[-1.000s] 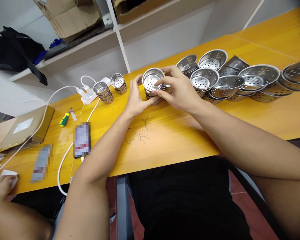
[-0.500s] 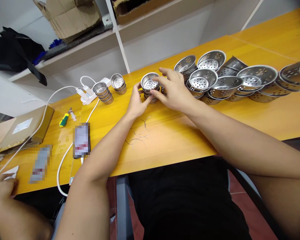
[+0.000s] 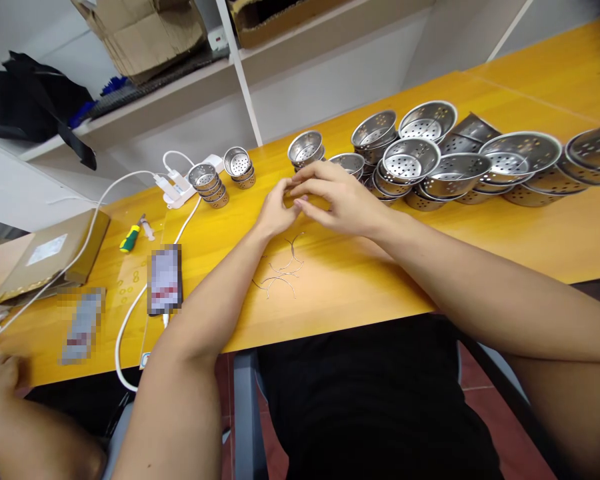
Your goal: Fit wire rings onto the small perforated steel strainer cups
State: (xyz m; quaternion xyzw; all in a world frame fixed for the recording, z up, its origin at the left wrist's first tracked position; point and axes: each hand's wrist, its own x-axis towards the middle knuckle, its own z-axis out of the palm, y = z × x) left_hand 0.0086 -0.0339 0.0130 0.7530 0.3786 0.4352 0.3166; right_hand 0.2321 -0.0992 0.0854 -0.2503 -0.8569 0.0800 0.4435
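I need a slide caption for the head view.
Left hand and right hand close together near perforated metal cups, curved wires on the table.

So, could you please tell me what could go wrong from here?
1. The right hand is close to the perforated metal cups behind it, so a careless push might tip them.
2. The thin curved wires lie loose on the table; a sleeveless forearm could drag or scatter them.
3. The phone lies close beside the left arm and may get bumped.
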